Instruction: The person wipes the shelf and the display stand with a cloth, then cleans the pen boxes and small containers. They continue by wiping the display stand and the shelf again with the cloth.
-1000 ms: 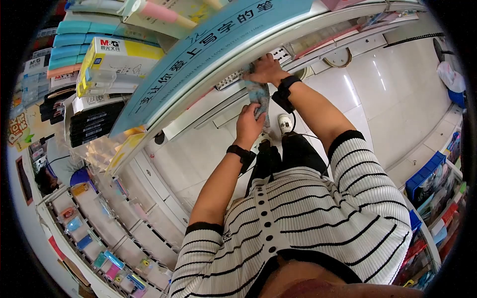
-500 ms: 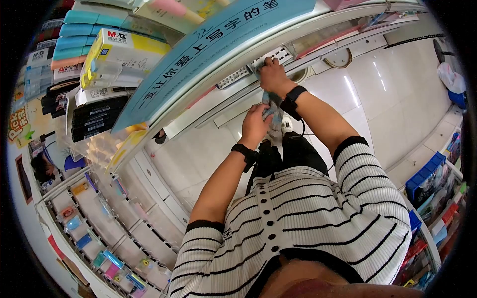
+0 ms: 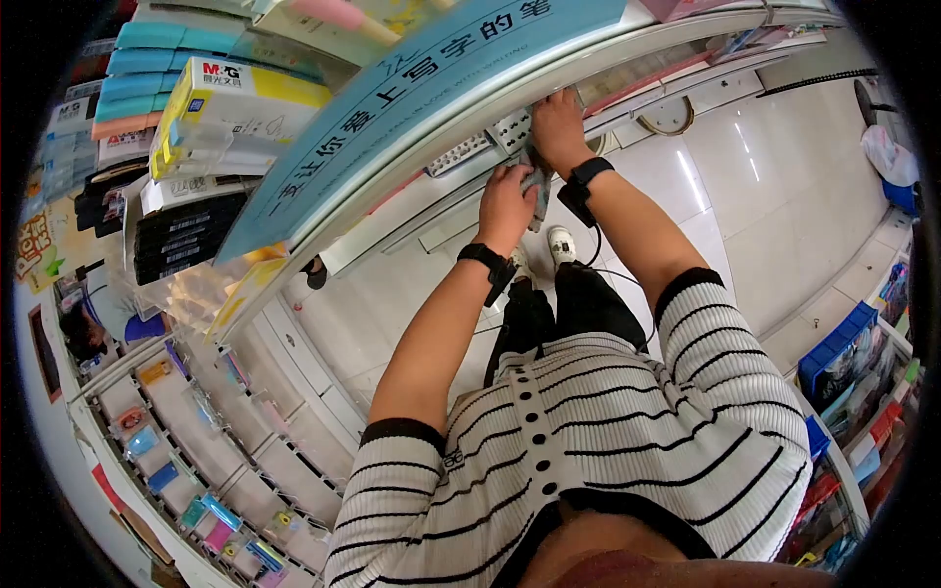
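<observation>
Okay, seems like a cloth-handling step by the holed rack [image 3: 513, 131], left hand [image 3: 506, 210] curled mostly closed on the greyish cloth [image 3: 536, 186] just beside it, right hand [image 3: 560, 133] near its edge, grip too hidden to call, so shifting the cloth probably needs some slack.

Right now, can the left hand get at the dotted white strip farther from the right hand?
Probably yes: the dotted white strip lies just beyond the left hand, with nothing seen blocking the gap. The grey cloth at its fingers may need letting go first.
</observation>
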### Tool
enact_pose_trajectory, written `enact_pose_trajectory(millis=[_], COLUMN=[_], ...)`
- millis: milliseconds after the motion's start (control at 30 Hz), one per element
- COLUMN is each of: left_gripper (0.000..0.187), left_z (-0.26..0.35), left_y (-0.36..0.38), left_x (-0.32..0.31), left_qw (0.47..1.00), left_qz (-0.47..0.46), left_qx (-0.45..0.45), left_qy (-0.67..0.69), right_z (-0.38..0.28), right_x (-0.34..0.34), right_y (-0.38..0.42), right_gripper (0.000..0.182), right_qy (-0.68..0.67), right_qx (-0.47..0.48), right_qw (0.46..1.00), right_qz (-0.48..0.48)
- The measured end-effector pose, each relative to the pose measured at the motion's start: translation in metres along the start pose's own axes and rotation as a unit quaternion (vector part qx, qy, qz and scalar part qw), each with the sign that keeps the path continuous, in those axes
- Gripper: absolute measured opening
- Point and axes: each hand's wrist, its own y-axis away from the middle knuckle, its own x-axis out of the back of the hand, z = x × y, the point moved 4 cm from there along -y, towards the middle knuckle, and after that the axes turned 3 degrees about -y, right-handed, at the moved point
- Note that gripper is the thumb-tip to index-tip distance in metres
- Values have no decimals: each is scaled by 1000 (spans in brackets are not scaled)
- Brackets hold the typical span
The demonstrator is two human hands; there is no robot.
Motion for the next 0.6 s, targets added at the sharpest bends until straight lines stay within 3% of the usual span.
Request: enact_pose_trajectory(millis=[33, 133, 267, 367, 533, 567, 600], left_gripper=[34, 32, 31, 32, 32, 32, 31], left_z=[-1, -5, -6, -8, -10, -11, -9], left_y=[-4, -7, 2, 9, 24, 25, 24], left_x=[-2, -9, -8, -9, -12, -14, -11], left_qw=[1000, 1000, 1000, 1000, 998, 998, 999], left_qz=[-5, 13, -8, -5, -44, -43, -20], left_qx=[5, -5, 30, 27, 25, 27, 23], left_qy=[-14, -7, 7, 15, 35, 36, 36], right_z=[0, 1, -1, -1, 5, 8, 12], right_x=[-2, 2, 13, 8, -15, -14, -7], right_y=[-3, -13, -15, -12, 3, 4, 2], right_gripper=[42, 41, 40, 36, 38, 38, 41], right_qy=[2, -13, -42, -30, -94, -94, -57], right_qx=[-26, -68, -80, -76, 6, 7, 23], right_qw=[997, 987, 985, 983, 952, 952, 977], right_qz=[-69, -145, -150, -165, -291, -292, -205])
